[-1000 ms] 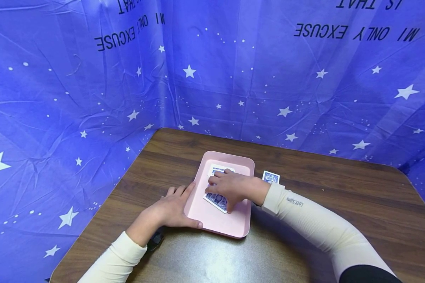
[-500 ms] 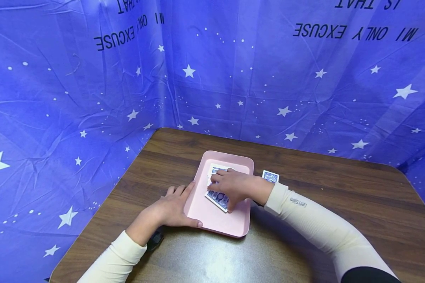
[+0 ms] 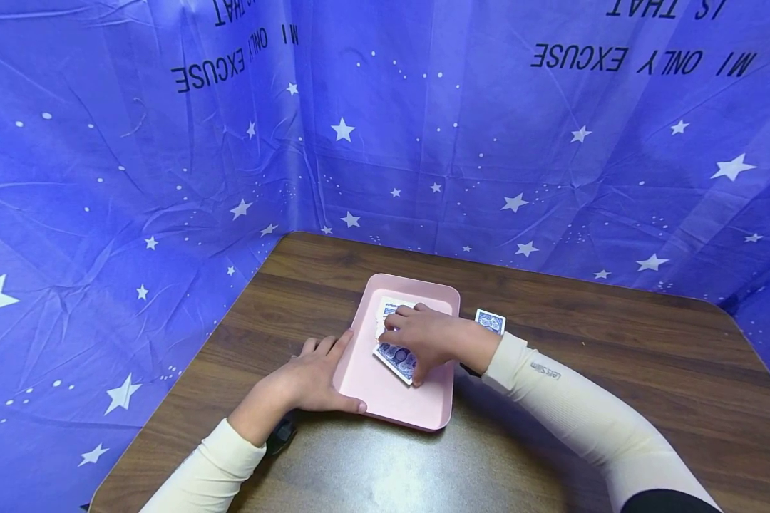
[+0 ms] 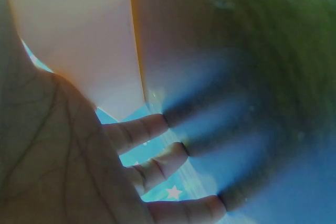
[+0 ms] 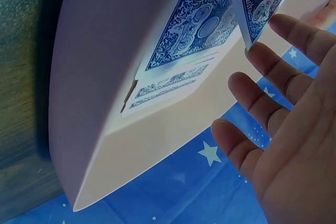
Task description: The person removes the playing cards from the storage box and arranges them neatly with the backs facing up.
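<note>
Your right hand [image 3: 431,339] pinches a card [image 3: 396,358] in curled fingers inside the pink tray [image 3: 385,399] — your left hand [image 3: 308,381] rests flat-fingered against its rim — so next, lay it flat.

Left hand [image 3: 308,381] flat; right hand [image 3: 423,338] fingers curled.

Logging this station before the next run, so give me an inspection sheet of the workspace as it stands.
Surface: brown wood-grain table.
Job's things: pink tray holding blue-backed playing cards; one card tilted up at the right hand.
Clutter: single card on the table right of the tray.
Hands: left hand rests flat against the tray's left rim; right hand holds the tilted card.
Cables: nothing seen.
Surroundings: blue star-printed cloth with upside-down lettering.
</note>
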`<move>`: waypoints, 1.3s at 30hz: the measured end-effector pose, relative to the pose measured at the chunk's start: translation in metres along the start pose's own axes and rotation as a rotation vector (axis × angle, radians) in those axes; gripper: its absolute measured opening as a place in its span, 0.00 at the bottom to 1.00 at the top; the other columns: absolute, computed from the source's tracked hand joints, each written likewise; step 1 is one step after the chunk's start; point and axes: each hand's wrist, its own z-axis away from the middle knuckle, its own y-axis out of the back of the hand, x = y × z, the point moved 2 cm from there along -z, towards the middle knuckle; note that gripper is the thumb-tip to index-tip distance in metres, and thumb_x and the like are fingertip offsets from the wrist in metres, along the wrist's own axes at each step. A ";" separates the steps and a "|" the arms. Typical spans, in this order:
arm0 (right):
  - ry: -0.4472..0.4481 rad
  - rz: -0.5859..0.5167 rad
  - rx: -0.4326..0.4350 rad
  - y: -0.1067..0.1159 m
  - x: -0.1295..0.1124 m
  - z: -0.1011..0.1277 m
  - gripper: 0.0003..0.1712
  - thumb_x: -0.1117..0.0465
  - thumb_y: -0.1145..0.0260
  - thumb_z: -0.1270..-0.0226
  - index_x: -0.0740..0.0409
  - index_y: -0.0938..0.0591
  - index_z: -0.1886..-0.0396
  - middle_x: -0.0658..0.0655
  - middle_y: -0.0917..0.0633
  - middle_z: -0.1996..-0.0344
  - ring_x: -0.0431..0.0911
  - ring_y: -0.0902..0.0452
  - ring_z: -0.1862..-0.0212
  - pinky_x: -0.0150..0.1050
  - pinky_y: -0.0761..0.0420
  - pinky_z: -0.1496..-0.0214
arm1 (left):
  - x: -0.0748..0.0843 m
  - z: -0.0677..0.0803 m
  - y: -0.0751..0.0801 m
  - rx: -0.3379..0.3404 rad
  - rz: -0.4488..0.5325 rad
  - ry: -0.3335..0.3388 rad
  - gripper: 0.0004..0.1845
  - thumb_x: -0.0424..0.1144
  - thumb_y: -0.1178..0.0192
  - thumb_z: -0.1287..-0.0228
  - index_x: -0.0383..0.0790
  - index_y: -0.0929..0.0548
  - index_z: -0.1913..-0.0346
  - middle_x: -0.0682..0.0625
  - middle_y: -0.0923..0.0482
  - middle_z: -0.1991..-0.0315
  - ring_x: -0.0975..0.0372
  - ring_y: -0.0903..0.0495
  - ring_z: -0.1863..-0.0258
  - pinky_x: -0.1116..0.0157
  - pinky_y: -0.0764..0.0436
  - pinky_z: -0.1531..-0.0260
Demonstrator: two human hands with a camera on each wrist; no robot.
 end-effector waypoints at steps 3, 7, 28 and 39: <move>0.000 -0.006 0.014 0.000 0.002 0.003 0.52 0.34 0.19 0.61 0.42 0.26 0.33 0.50 0.27 0.40 0.46 0.34 0.40 0.48 0.30 0.42 | 0.000 0.000 0.000 -0.002 0.001 0.003 0.72 0.79 0.35 0.64 0.43 0.51 0.20 0.39 0.36 0.31 0.42 0.38 0.37 0.37 0.29 0.47; -0.002 -0.025 0.035 0.000 0.004 0.006 0.52 0.34 0.20 0.61 0.43 0.26 0.33 0.50 0.27 0.40 0.47 0.34 0.40 0.49 0.31 0.41 | 0.001 0.000 0.000 -0.009 0.001 0.012 0.72 0.80 0.35 0.64 0.44 0.52 0.20 0.39 0.37 0.31 0.42 0.39 0.36 0.36 0.30 0.46; -0.058 -0.114 0.121 0.003 0.017 0.025 0.51 0.35 0.19 0.61 0.46 0.24 0.34 0.52 0.25 0.41 0.49 0.33 0.41 0.50 0.30 0.41 | 0.001 0.000 0.000 0.003 0.001 0.005 0.72 0.80 0.35 0.64 0.43 0.51 0.20 0.39 0.36 0.32 0.41 0.38 0.36 0.34 0.30 0.48; -0.111 -0.119 0.164 0.005 0.026 0.041 0.51 0.36 0.20 0.60 0.49 0.24 0.33 0.55 0.25 0.42 0.53 0.34 0.38 0.53 0.38 0.33 | 0.001 0.000 0.000 0.005 0.006 0.004 0.72 0.79 0.34 0.65 0.43 0.51 0.20 0.38 0.36 0.32 0.41 0.37 0.37 0.36 0.29 0.48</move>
